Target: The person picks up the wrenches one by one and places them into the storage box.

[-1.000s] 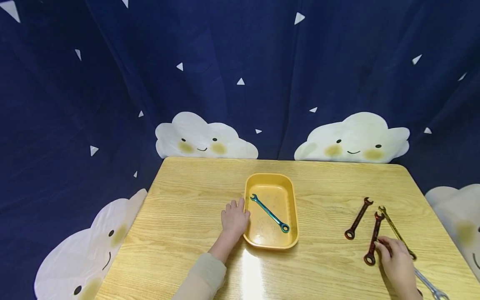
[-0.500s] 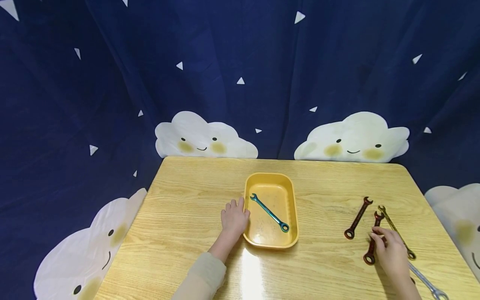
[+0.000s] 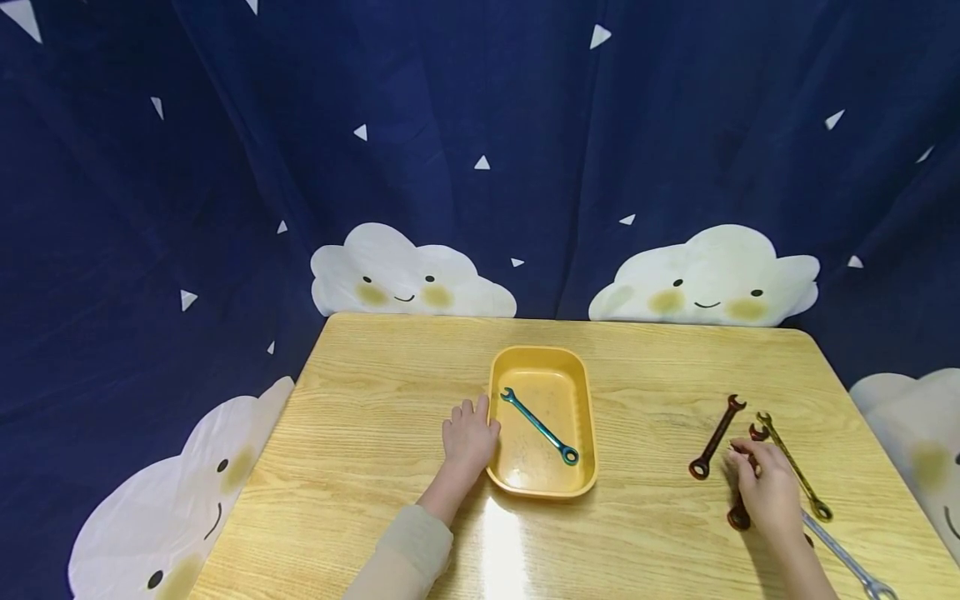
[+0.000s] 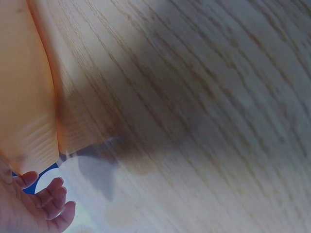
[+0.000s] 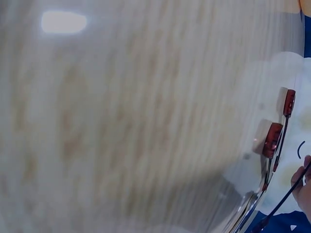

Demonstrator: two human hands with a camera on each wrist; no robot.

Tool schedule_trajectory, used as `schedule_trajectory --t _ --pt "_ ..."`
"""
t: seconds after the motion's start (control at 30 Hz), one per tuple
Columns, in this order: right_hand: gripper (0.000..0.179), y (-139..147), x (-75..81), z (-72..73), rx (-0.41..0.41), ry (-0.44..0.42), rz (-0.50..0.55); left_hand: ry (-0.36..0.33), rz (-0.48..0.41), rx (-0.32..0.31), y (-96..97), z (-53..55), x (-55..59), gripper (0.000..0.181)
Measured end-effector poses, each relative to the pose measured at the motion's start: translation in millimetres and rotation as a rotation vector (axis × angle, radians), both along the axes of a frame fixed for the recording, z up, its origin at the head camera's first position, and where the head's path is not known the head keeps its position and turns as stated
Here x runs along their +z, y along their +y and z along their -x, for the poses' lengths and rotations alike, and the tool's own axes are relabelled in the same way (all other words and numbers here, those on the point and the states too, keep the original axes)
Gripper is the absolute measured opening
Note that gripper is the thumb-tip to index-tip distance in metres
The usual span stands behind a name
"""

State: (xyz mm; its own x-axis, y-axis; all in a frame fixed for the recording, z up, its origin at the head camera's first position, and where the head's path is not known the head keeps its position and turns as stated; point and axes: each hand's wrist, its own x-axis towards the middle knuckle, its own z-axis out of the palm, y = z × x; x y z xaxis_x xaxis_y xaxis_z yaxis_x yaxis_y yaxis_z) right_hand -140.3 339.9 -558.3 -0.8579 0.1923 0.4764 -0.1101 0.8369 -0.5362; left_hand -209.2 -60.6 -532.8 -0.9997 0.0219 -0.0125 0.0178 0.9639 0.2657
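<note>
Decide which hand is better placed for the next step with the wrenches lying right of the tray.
Probably the right hand: it is among those wrenches and appears to hold a dark tool. The left hand touches the left side of the tray, farther from them.

Dark blue curtain point(image 3: 465, 75), white triangles point(image 3: 482, 163), smiling clouds point(image 3: 712, 279); wooden table point(image 3: 375, 400), bright glare point(image 3: 504, 550).

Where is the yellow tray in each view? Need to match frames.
Head: yellow tray just right of centre, lower half.
Left wrist: yellow tray on the left, cut off by the frame edge.
Right wrist: probably the yellow tray, only a sliver, top right corner.
Shared landmark: wooden tabletop, in all three.
</note>
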Motion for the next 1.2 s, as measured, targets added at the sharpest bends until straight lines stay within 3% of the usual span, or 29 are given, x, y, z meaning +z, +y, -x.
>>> schedule_trajectory --t 0.3,0.63,0.93,1.2 --pt "0.019 -11.8 3.0 12.3 0.029 0.004 0.017 0.020 0.009 -0.003 -0.6 -0.4 -0.5 0.037" --pt "0.020 -29.5 11.0 30.1 0.084 0.098 0.032 0.013 -0.001 -0.002 -0.3 -0.2 -0.2 0.036" --pt "0.020 -49.0 18.6 46.9 0.116 0.080 0.063 0.017 -0.002 -0.005 -0.5 -0.3 -1.0 0.034" --pt "0.021 -65.7 24.9 59.0 0.174 0.135 0.066 0.018 0.001 -0.009 -0.6 -0.6 -0.4 0.035"
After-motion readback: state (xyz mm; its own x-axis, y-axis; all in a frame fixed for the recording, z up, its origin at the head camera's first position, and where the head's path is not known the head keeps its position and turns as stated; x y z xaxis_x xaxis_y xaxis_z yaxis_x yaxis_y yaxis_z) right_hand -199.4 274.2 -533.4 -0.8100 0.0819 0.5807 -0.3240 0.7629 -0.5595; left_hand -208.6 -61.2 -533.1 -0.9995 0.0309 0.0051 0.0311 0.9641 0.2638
